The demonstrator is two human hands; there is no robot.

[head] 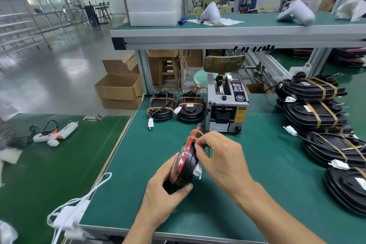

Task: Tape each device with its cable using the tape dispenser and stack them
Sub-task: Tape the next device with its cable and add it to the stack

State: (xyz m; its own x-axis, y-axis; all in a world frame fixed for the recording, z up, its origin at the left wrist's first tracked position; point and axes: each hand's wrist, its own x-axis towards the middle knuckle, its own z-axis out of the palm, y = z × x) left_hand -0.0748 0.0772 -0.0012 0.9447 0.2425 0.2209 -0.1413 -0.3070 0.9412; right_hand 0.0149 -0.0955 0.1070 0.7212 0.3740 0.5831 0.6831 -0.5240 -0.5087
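My left hand [165,194] grips the lower end of a black oval device [187,161] with a red face, held on edge above the green table [257,194]. My right hand [219,157] pinches amber tape and the cable against the device's back; two tape bands wrap its upper end. The grey tape dispenser [227,109] stands just behind. Left of the dispenser lie two taped devices [161,106] [191,108] side by side. At the right edge is a row of stacked taped devices [315,113].
A white glue gun [56,133] lies on the lower green table at the left. White cables [79,202] hang at the table's near left corner. Cardboard boxes [118,89] sit on the floor behind. A raised shelf [237,25] holds white parts.
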